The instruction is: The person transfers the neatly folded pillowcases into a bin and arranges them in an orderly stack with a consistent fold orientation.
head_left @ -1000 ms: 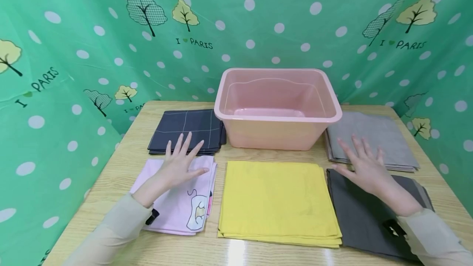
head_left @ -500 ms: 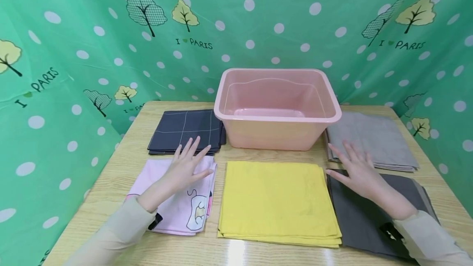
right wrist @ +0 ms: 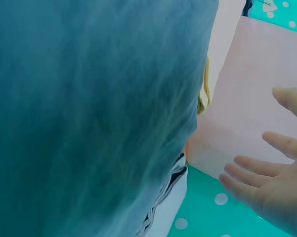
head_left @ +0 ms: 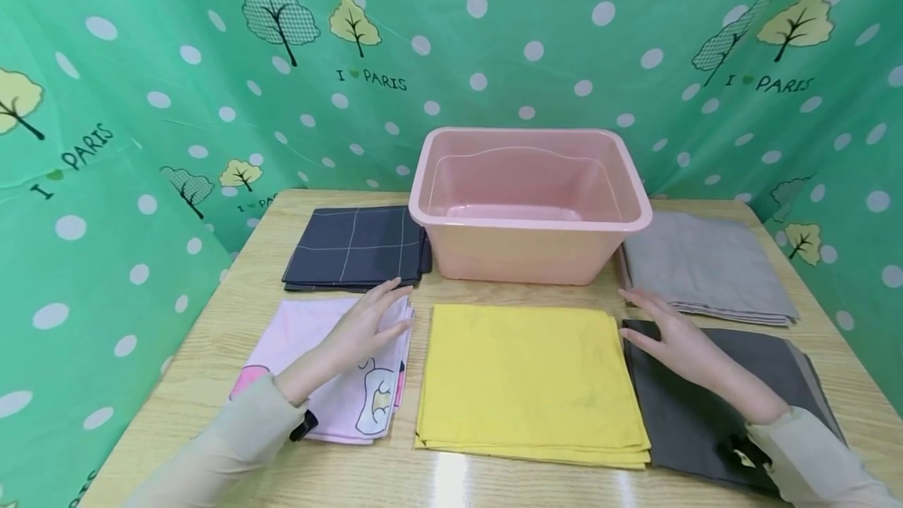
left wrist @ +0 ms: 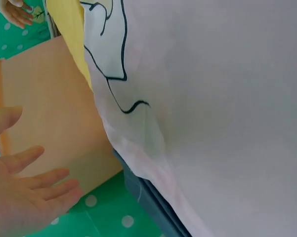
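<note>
My left hand hovers above the folded lilac cloth, which carries a cartoon print. Its fingers are extended and hold nothing; the left wrist view shows the same spread fingers beside the cloth's edge. Over the folded dark grey cloth is my right hand, also with straight fingers and nothing in it. Between the two hands lies a folded yellow cloth. Behind it stands a pink plastic tub, its inside bare as seen from the head view.
A folded navy checked cloth lies left of the tub, and a folded light grey cloth lies to its right. All rest on a wooden table. A green dotted curtain hangs behind and at both sides.
Both hands have shifted inward toward the middle and turned more edge-on, with fingers less spread. The cloths and the tub have stayed in place.
</note>
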{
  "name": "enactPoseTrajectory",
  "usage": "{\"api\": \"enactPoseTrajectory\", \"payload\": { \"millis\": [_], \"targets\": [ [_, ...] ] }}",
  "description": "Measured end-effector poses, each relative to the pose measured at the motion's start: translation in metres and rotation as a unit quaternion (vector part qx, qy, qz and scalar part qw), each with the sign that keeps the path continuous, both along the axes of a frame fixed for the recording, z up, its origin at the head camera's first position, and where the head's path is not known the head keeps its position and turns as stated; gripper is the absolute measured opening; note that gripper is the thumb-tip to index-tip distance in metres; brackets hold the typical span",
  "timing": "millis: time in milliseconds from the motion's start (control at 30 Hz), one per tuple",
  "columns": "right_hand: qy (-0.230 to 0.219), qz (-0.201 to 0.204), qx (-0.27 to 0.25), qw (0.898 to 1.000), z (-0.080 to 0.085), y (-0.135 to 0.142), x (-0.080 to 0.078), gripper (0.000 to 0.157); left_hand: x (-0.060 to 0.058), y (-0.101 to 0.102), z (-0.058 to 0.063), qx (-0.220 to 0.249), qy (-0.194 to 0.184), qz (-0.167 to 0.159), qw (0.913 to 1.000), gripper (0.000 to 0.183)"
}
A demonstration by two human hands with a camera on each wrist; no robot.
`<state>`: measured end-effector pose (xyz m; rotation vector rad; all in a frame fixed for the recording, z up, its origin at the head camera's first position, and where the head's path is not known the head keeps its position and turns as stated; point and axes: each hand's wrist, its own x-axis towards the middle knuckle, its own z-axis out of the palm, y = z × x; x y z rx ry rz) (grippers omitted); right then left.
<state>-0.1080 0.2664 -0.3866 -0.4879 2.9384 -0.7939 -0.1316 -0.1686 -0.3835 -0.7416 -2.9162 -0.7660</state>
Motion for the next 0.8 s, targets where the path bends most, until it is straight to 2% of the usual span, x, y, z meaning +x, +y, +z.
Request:
{"api": "enactPoseTrajectory", "payload": {
  "millis": [267, 433, 633, 800],
  "targets": [
    [-0.026, -0.008, -0.048, 0.998, -0.008, -0.002, 0.001, 0.055, 0.002, 0.005, -0.008, 0.046, -0.024, -0.006, 0.9986, 0.047],
    [-0.052, -0.01, -0.085, 0.995, -0.009, -0.004, 0.003, 0.054, 0.002, 0.009, -0.013, 0.083, -0.053, 0.0, 0.9951, 0.045],
    [-0.075, -0.007, -0.113, 0.991, -0.012, -0.006, 0.004, 0.054, 0.002, 0.015, -0.02, 0.137, -0.09, 0.015, 0.9864, 0.042],
    [-0.089, -0.005, -0.124, 0.988, -0.019, -0.006, 0.004, 0.054, 0.003, 0.018, -0.024, 0.176, -0.151, 0.038, 0.972, 0.039]
  ]
}}
